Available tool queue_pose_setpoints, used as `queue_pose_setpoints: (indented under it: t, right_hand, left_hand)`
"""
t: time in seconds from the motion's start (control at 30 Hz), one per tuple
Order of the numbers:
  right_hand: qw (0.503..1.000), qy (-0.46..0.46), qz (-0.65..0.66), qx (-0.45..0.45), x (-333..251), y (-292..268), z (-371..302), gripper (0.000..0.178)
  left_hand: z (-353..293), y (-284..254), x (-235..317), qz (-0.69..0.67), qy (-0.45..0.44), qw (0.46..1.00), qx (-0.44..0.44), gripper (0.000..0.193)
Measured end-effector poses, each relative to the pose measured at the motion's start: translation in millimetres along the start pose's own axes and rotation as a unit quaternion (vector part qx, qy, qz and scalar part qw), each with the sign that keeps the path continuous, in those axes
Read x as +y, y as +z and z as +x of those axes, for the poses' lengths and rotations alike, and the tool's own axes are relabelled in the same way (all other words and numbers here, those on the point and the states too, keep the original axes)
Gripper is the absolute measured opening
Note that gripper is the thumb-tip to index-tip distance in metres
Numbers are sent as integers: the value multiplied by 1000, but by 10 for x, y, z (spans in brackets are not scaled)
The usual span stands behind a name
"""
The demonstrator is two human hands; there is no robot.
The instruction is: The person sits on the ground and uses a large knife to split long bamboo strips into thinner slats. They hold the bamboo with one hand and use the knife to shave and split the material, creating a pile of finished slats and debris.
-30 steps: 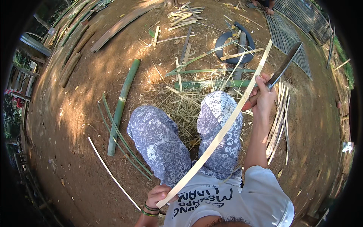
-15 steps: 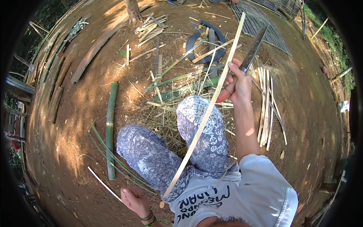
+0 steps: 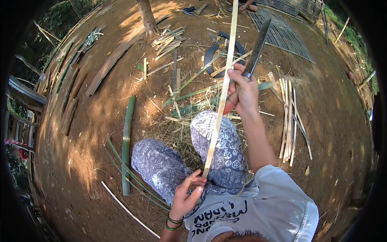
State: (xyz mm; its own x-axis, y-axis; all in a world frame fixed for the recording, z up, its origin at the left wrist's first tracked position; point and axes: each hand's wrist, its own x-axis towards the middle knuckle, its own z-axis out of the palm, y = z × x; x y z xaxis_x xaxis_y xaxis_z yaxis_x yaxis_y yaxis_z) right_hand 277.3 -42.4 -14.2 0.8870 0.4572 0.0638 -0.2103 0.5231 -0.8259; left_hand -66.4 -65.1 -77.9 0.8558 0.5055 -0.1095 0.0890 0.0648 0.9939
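My right hand (image 3: 244,90) is closed round the reddish handle of a large knife (image 3: 258,48), its dark blade pointing up and away. The same hand pinches a long pale bamboo strip (image 3: 219,117) between thumb and fingers. The strip slants down over my right knee toward my lap. At its lower end is my left hand (image 3: 187,195), thumb and fingers apart, the fingertips at or touching the strip. A thin white strip (image 3: 128,209) lies on the ground left of that hand.
A green bamboo pole (image 3: 128,149) and thin green strips lie left of my knees. Pale strips (image 3: 288,121) lie at right. Shavings (image 3: 181,141) and a black ring (image 3: 211,60) are ahead. Another person's hands show at the far edge, near a slatted bamboo panel (image 3: 282,34).
My left hand has let go of the thin white strip and moved right to the long strip's lower end. The knife and long strip have shifted slightly left and stand more upright.
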Motion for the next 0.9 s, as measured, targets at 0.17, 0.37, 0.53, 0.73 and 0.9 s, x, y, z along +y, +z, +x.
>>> queue_pose_setpoints:
  t: [0.17,0.37,0.53,0.73,0.9]
  right_hand:
    - [1000,-9,-5,-17,-31,49,-4,41]
    - [1000,-8,-2,-10,52,0,-50,44]
    - [1000,1,0,-26,56,49,-64,43]
    - [996,2,-69,-51,-54,45,-105,38]
    - [986,-5,-135,-103,-11,-8,-211,36]
  left_hand:
    - [-50,291,-116,77,-1,990,121,44]
    - [0,289,-207,244,58,953,171,43]
    - [-59,324,-466,161,30,981,108,21]
    - [-15,341,-452,6,-14,988,152,15]
    - [292,290,-136,-117,-44,980,151,18]
